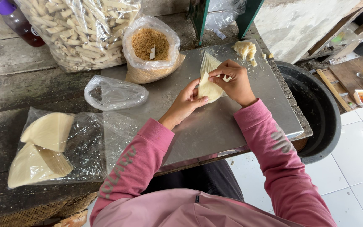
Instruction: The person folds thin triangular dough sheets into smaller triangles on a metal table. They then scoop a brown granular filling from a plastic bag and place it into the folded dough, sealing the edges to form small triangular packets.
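Observation:
A pale triangular pastry wrapper [209, 88] lies on the metal sheet [215, 126], with a small stack of wrappers [209, 63] just behind it. My left hand [185, 103] pinches its left edge with thumb and fingers. From the right, my right hand [234, 82] folds the wrapper's upper corner over. Both arms wear pink sleeves. A lump of pale filling [245, 49] sits at the sheet's far corner.
A bag of brown crumbs [150, 46] and a big bag of rolled sticks [80, 29] stand at the back. An empty crumpled bag [114, 92] and a bag of wrapper stacks [43, 151] lie left. A black basin [316, 113] sits right.

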